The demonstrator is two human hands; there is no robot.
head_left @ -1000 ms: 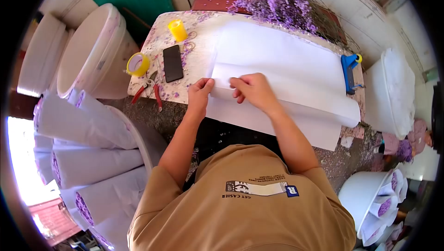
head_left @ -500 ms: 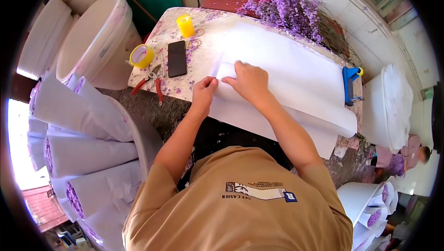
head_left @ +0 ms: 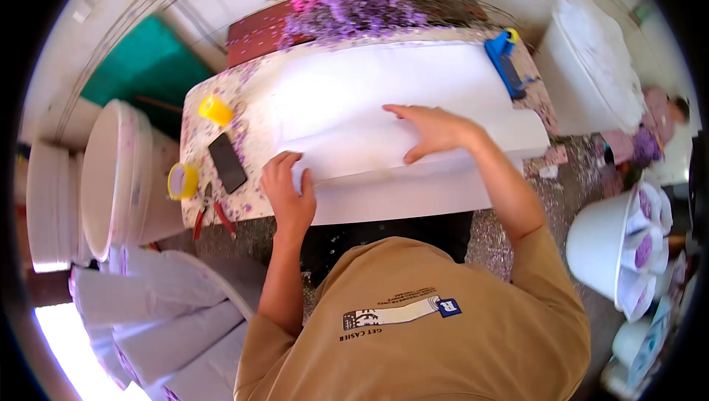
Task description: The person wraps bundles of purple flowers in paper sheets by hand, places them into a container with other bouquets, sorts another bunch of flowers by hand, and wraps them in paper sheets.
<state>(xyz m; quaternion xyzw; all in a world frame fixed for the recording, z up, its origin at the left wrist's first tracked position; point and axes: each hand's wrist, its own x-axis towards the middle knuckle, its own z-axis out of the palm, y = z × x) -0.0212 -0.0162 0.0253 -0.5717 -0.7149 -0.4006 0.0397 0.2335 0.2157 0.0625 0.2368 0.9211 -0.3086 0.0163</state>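
Observation:
White wrapping paper [head_left: 354, 69] covers most of the table, with its near part folded over into a long roll [head_left: 347, 156]. At the roll's left end is my left hand [head_left: 286, 190], its thumb apart from its fingers and its fingertips by the paper edge. My right hand [head_left: 439, 134] lies over the middle of the roll, palm down, thumb and fingers spread. Whether the roll has anything inside cannot be seen. A loose flap of paper [head_left: 399, 198] hangs toward my body.
Purple dried flowers [head_left: 362, 2] lie along the back. On the left are yellow tape rolls [head_left: 216, 110], a phone [head_left: 227, 163] and red-handled pliers [head_left: 210, 213]. A blue tape dispenser [head_left: 504, 65] stands right. Tubs of wrapped bundles [head_left: 617, 246] flank me; a person [head_left: 657, 120] is far right.
The view has turned, shifting the table. My hands were together pinching the paper's left edge; now the right hand has moved right along the roll, and both hands have opened.

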